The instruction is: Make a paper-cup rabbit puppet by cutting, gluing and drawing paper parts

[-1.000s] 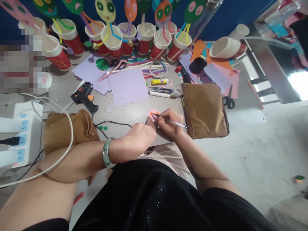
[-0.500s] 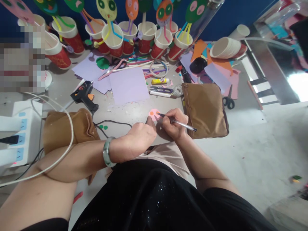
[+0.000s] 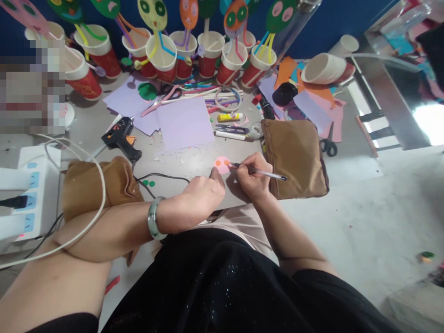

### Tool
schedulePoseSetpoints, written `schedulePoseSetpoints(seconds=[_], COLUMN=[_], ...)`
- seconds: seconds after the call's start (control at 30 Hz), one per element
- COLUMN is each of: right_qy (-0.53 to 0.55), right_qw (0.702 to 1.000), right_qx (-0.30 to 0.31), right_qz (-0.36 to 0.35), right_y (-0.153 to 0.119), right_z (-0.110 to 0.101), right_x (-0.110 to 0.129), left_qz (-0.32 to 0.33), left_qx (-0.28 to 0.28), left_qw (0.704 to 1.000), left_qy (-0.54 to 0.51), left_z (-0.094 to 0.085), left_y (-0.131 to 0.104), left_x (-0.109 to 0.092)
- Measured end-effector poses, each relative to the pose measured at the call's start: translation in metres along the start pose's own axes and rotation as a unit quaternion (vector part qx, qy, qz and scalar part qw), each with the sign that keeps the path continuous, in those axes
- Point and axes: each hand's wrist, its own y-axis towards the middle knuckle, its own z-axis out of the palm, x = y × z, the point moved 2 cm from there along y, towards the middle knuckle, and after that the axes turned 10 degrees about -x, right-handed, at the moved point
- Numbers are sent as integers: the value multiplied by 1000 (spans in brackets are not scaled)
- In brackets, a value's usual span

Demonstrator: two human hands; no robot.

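Note:
A small pink paper oval [image 3: 222,170] with two orange dots lies flat on the table in front of me. My left hand [image 3: 204,196] has its fingers curled in, and its index fingertip presses on the oval's lower left edge, holding it down. In my right hand [image 3: 255,178] I grip a clear-barrelled pen [image 3: 268,174], fingers closed around it. The pen's dark tip is at the right orange dot; whether it touches the paper I cannot tell. Two small green paper dots [image 3: 149,183] lie to the left of my left hand.
Red paper cups [image 3: 162,60] with paper faces line the back. Nearer are purple paper [image 3: 185,122], a glue stick [image 3: 230,117], scissors [image 3: 233,129] and a black glue gun [image 3: 121,138]. Brown pouches [image 3: 296,159] flank my hands; a white cable [image 3: 102,185] crosses above my left arm.
My right hand and the pen have shifted slightly right, so the right orange dot shows more fully. My left hand stays in place on the pink oval.

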Motion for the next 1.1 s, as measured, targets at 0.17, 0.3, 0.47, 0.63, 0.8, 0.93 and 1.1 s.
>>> schedulePoseSetpoints(seconds=[0.17,0.3,0.47,0.63,0.8,0.93,1.1], right_qy=[-15,-7,-3,-22,-30,-23,-8], right_qw=[1000,1000,1000,1000,999,999,1000], right_qx=[6,9,10,20,24,29,23], right_qz=[11,10,6,11,9,9,6], right_y=[0,0,0,0,0,0,0], right_z=[1,1,2,2,2,3,3], right_x=[0,0,1,1,1,1,1], left_qz=[-7,-11,-7,-12,-12,-13,-10], left_qx=[-6,-8,-20,-19,-13,-10,-4], left_qw=[1000,1000,1000,1000,1000,1000,1000], left_qy=[-10,-14,-12,-13,-15,-12,-13], left_z=[3,6,5,4,4,4,2], left_y=[0,1,1,1,1,1,1], left_x=[0,0,0,0,0,0,-1])
